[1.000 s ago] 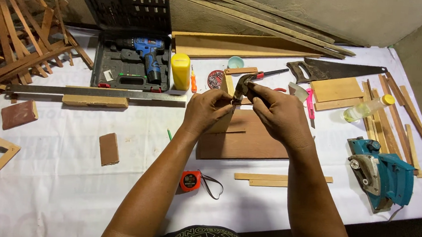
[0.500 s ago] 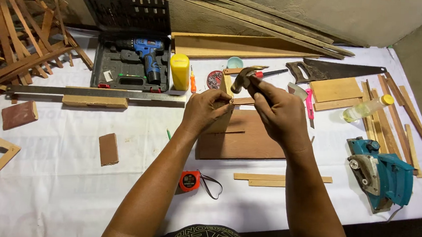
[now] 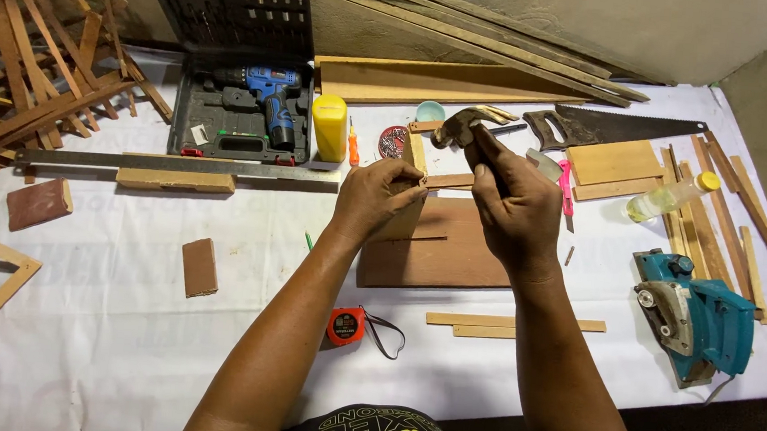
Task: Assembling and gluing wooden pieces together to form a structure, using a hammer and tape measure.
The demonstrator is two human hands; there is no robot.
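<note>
**A:** What do we see in the hands?

**B:** Our right hand [image 3: 515,207] is wrapped tight round the handle of a claw hammer [image 3: 462,126], whose metal head rises just beyond the fingers, towards the far side of the desk [image 3: 123,332]. Our left hand [image 3: 376,197] pinches a small wooden strip [image 3: 417,150] upright, touching the far edge of a flat brown board [image 3: 439,251] lying in the middle of the desk.

**A:** How would these handle?

**B:** We judge the hammer top-heavy and rigid; gripped this close to the head it gives control but little swing. The strip looks light, stiff and thin, so it may split or tip; holding it low by its sides keeps fingers off the top.

**A:** What lies around?

**B:** A blue drill [image 3: 270,100] in its case far left, a handsaw [image 3: 619,126] far right, a blue electric planer [image 3: 695,323] near right, an orange tape measure [image 3: 346,325] near us.
</note>
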